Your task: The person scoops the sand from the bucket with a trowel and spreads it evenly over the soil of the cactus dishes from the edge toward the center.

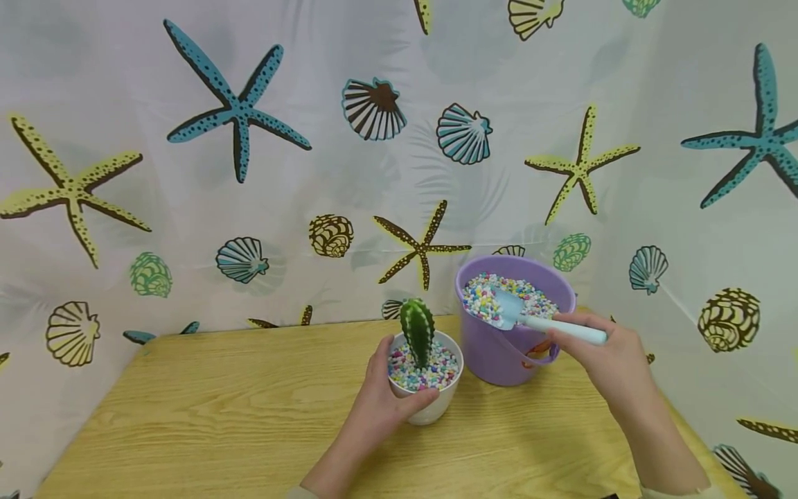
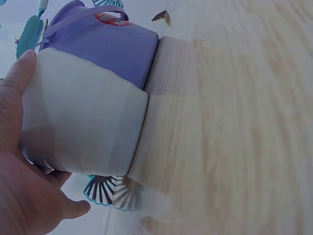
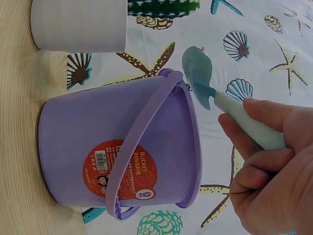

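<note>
- Our left grip [image 1: 389, 402]: curled round the white pot [image 1: 430, 414], standing on the desk [image 1: 218, 395].
- Our right grip [image 1: 614, 353]: holding the scoop [image 1: 539, 324], its blade [image 1: 508, 310] over the purple bucket [image 1: 499, 360], long axis pointing left; the pot lies left of and nearer us than that blade.

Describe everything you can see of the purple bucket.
The purple bucket looks plastic, wider at the top, with a matching handle hanging across a round red label marked BUCKET. It stands upright on the wooden table, beside but apart from the white pot, and holds small multicoloured pebbles. The scoop in the right hand is over its open top, seemingly not touching the bucket.
</note>
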Motion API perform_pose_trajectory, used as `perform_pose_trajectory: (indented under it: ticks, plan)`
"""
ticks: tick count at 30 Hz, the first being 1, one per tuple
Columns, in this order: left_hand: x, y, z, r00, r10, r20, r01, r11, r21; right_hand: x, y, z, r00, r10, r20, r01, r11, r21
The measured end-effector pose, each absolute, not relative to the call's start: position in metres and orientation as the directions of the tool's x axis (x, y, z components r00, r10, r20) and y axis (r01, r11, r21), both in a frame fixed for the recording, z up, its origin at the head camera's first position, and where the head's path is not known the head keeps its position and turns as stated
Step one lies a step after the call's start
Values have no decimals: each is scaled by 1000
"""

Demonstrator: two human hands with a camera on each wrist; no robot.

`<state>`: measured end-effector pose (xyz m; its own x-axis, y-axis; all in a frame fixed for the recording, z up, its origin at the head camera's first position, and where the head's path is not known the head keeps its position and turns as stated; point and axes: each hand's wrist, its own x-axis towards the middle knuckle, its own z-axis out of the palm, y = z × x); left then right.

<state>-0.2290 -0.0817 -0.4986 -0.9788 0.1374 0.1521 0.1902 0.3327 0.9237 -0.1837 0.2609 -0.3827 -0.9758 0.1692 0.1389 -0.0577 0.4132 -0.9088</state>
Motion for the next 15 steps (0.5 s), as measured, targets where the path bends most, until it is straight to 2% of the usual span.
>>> perform_pose_trajectory:
  ticks: [15]
  plan:
    - [-227, -83, -498, -979, 142, 149, 188, 326, 927, -175, 253, -393, -988, 98, 120, -67, 430, -900]
